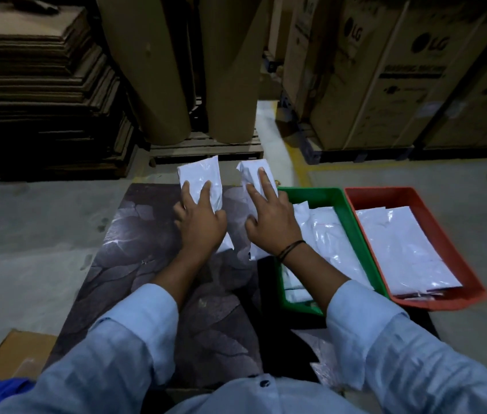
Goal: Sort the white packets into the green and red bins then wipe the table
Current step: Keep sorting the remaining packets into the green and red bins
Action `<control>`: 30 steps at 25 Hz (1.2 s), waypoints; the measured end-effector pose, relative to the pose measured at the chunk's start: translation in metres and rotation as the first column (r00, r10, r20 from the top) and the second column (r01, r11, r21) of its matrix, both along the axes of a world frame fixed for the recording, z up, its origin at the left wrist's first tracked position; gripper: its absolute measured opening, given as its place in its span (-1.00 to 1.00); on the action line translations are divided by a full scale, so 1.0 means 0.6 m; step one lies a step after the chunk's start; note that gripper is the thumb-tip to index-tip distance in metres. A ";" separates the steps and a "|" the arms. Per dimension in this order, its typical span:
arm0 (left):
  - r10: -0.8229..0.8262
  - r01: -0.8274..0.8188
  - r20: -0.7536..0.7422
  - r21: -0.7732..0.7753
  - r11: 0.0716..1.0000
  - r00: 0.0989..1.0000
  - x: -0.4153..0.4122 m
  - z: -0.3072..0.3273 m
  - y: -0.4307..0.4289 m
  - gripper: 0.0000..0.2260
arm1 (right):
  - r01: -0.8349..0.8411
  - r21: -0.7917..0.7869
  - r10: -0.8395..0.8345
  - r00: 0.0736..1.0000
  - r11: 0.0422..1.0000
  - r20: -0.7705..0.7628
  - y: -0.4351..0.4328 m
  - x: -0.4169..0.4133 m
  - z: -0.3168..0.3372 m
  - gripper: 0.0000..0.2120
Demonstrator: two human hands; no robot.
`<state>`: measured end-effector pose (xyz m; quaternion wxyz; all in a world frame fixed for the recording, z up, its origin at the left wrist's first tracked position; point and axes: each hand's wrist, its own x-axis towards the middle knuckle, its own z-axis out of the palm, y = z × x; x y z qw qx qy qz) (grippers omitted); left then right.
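Note:
Two white packets lie side by side at the far end of the dark patterned table [134, 252]. My left hand [202, 224] rests flat on the left packet [200, 177], fingers spread. My right hand [272, 219] presses on the right packet [251, 171] the same way. Just right of that hand stands the green bin [352, 222] with several white packets inside. Beside it the red bin [433, 216] holds a stack of white packets.
A clear plastic bag [322, 354] lies near my right sleeve. A flat cardboard box [9, 360] sits at the lower left. Stacked cardboard sheets, tall brown rolls [152, 70] on a pallet and large cartons [385, 73] stand beyond the table on the concrete floor.

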<state>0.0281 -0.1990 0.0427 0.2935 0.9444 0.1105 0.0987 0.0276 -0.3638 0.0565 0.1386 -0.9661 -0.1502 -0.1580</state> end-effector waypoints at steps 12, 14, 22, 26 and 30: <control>-0.257 0.254 -0.027 -0.076 0.964 0.966 -0.019 0.036 -0.348 -0.41 | 0.276 0.035 -0.275 0.961 0.960 -0.041 -0.398 -0.074 -0.029 -0.28; -0.283 0.280 -0.040 -0.069 0.958 0.958 -0.027 0.031 -0.408 -0.42 | 0.318 0.050 -0.315 0.948 0.947 -0.050 -0.474 -0.082 -0.037 -0.26; -0.173 0.171 -0.073 -0.032 0.985 0.982 -0.050 0.031 -0.585 -0.44 | 0.193 -0.142 -0.224 0.943 0.971 -0.245 -0.654 -0.067 -0.081 -0.33; -0.107 0.106 -0.087 -0.023 0.994 0.990 -0.064 0.028 -0.634 -0.44 | 0.081 -0.194 -0.142 0.933 0.978 -0.329 -0.676 -0.051 -0.111 -0.32; -0.082 0.082 -0.112 -0.012 0.997 0.990 -0.075 0.025 -0.653 -0.44 | -0.014 -0.113 -0.030 0.927 0.994 -0.373 -0.679 -0.033 -0.114 -0.26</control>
